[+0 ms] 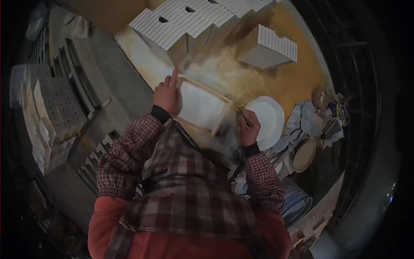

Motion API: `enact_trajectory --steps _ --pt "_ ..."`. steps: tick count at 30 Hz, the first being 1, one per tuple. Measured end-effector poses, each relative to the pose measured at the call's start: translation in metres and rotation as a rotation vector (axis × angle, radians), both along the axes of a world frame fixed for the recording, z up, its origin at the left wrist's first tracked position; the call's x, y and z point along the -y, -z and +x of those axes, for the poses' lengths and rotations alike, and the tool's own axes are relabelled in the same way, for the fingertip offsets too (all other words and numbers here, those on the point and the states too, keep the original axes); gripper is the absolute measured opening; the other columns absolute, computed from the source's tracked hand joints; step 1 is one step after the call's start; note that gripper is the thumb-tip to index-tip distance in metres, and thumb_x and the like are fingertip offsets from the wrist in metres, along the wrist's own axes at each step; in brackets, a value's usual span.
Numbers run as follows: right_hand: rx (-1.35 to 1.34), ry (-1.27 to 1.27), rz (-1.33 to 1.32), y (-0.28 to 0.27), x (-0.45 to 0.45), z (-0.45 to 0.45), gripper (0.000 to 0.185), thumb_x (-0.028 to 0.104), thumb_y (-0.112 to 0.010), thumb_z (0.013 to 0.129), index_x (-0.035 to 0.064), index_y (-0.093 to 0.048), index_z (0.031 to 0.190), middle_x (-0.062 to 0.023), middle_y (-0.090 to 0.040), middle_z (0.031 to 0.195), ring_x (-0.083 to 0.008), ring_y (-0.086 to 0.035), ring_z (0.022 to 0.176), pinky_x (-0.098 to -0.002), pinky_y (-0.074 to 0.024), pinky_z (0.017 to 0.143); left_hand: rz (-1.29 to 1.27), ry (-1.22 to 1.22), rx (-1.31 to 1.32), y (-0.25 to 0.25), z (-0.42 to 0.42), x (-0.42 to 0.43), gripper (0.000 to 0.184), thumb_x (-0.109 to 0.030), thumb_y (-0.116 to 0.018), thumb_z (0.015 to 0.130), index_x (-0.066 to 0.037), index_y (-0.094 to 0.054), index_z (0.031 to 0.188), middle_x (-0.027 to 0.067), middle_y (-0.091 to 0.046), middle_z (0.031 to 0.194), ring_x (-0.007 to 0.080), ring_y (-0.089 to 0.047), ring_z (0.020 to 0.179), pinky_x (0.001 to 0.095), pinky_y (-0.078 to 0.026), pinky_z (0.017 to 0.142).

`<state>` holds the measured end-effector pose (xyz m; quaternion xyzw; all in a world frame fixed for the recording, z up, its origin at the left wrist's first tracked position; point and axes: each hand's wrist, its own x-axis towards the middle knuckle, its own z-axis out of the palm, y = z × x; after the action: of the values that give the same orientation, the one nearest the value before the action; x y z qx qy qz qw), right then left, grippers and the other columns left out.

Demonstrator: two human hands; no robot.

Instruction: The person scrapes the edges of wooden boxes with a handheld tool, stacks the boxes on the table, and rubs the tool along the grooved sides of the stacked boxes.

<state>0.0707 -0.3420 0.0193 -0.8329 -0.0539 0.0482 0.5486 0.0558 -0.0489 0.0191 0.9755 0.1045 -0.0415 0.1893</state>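
In front of me lies a shallow rectangular box (200, 103) with a white inner face and a narrow tan rim. My left hand (166, 96) rests along its left edge, fingers stretched away from me; the thumb is hidden. At the box's right side, my right hand (250, 128) is closed on a thin, dark, stick-like tool (246, 117). The tool's tip is near the box's right rim, and I cannot tell whether it touches. Just right of that hand sits a round white dish (272, 121).
Stacked white-edged panels (172, 23) stand at the table's far side, with a smaller stack (269, 47) to their right. Crumpled wrappings (302, 116) and a round tan lid (304, 155) lie at right, above a blue bucket (297, 207). Perforated boards (60, 103) stand at left.
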Motion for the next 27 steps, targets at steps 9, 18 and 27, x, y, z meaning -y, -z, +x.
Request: enact_trajectory --steps 9,18,27 --pt "0.261 -0.251 -0.135 -0.002 0.006 0.004 0.054 -0.012 -0.046 0.058 0.0021 -0.057 0.109 -0.0163 -0.055 0.109 -0.0337 -0.056 0.098 -0.0337 -0.0454 0.084 -0.130 0.458 0.295 0.000 -0.003 0.079 0.050 -0.007 -0.054 0.076 -0.009 -0.044 0.125 0.0118 -0.038 0.132 0.0307 -0.031 0.126 0.0476 -0.028 0.098" --pt "0.567 -0.464 -0.606 0.009 0.002 0.011 0.042 0.006 -0.051 0.073 -0.0005 -0.050 0.114 -0.0149 -0.049 0.116 -0.0315 -0.052 0.097 -0.0391 -0.0453 0.079 -0.101 0.470 0.222 0.013 0.000 0.097 0.052 -0.007 -0.053 0.076 -0.010 -0.043 0.127 0.0093 -0.037 0.135 0.0300 -0.027 0.130 0.0492 -0.025 0.101" --pt "0.374 -0.288 -0.360 0.007 0.019 0.009 0.042 -0.001 -0.052 0.070 0.0044 -0.057 0.112 -0.0163 -0.054 0.113 -0.0321 -0.053 0.103 -0.0377 -0.0441 0.086 0.027 0.505 0.162 0.007 0.002 0.107 0.052 -0.009 -0.051 0.078 -0.019 -0.043 0.128 0.0124 -0.037 0.134 0.0340 -0.027 0.129 0.0540 -0.019 0.104"
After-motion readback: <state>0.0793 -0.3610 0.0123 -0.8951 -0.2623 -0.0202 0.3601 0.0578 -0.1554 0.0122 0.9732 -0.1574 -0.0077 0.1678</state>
